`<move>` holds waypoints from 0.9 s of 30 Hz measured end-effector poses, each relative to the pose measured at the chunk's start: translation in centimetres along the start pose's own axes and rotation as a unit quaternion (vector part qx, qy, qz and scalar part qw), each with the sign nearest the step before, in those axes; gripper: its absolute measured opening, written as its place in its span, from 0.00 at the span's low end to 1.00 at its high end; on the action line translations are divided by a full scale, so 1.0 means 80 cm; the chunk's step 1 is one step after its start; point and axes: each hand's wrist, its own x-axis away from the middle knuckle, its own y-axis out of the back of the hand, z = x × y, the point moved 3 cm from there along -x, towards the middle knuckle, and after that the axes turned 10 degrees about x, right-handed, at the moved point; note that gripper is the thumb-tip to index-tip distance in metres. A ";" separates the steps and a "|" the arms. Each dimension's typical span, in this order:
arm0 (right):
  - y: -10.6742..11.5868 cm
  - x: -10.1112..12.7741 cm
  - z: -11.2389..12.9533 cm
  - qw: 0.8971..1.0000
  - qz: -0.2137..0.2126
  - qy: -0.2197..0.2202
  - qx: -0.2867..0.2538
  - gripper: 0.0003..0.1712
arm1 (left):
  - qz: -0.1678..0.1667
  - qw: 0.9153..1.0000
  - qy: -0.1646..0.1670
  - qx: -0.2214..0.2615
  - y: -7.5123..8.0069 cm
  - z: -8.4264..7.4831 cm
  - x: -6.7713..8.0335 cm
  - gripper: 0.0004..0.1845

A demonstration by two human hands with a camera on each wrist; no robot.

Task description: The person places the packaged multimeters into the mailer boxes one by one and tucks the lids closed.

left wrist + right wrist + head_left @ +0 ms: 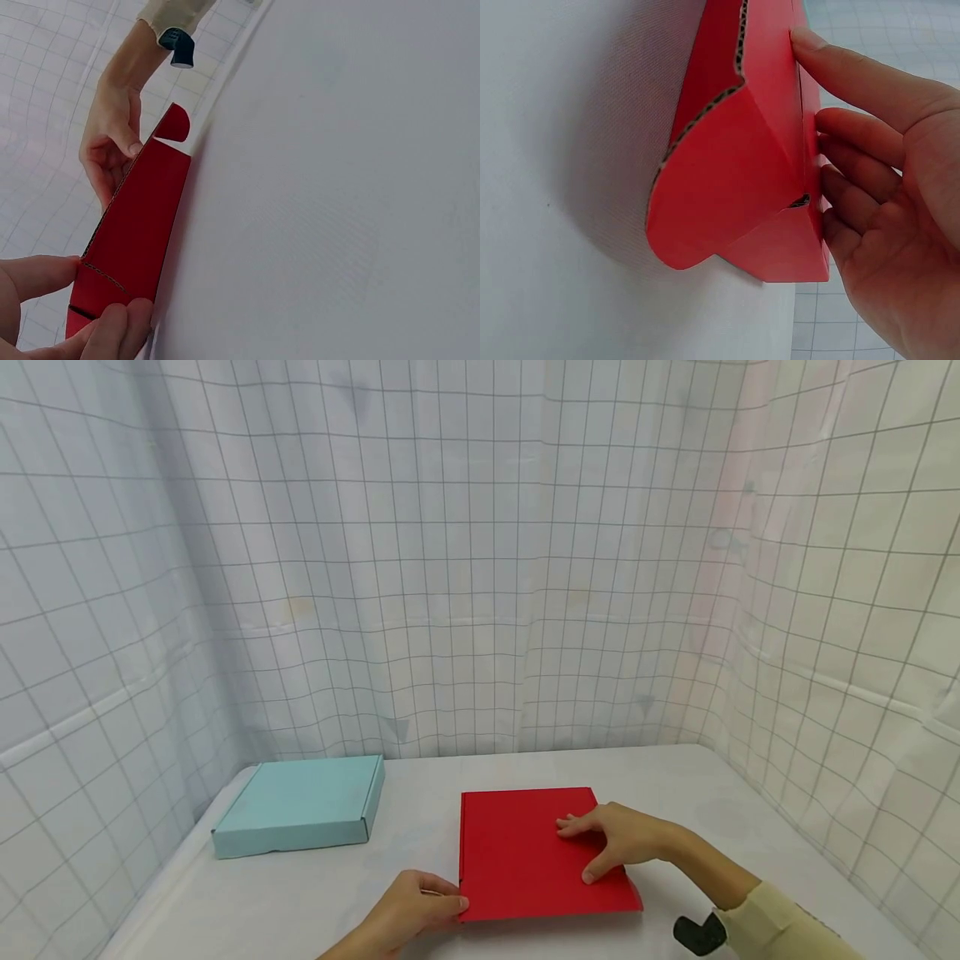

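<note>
A flat red cardboard box (525, 860) lies on the white table in front of me. My left hand (411, 910) holds its near left corner, thumb at the top edge and fingers lower on the side, as the left wrist view shows with the thumb (45, 276). On the box's right part rests my right hand (618, 839), its fingers spread over the lid. A rounded side flap (712, 187) sticks out from the box at its near right corner. The box's inside is hidden.
A light blue cardboard box (300, 802) lies closed at the back left of the table (420, 802). White curtains with a dark grid (465, 568) hang behind and on both sides. A dark strap piece (700, 935) is at the right sleeve.
</note>
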 end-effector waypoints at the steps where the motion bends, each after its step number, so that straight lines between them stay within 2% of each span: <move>1: 0.000 0.000 0.000 1.000 0.000 0.000 0.000 0.38 | 0.000 1.000 0.001 0.005 0.000 0.000 0.000 0.18; 8: 0.000 0.001 0.000 1.000 -0.002 0.000 -0.001 0.38 | -0.035 0.999 0.007 -0.011 0.002 0.004 0.000 0.21; 13: 0.000 0.001 0.000 1.000 -0.004 0.001 -0.002 0.38 | -0.031 0.999 0.000 -0.023 0.002 0.002 -0.002 0.18; 23: -0.002 0.000 -0.001 1.000 -0.012 0.009 0.001 0.38 | -0.004 0.995 -0.034 -0.098 0.009 -0.004 -0.010 0.14; 27: -0.003 0.002 -0.001 1.000 -0.014 0.014 0.003 0.38 | 0.004 0.986 -0.081 -0.147 0.011 -0.012 -0.012 0.17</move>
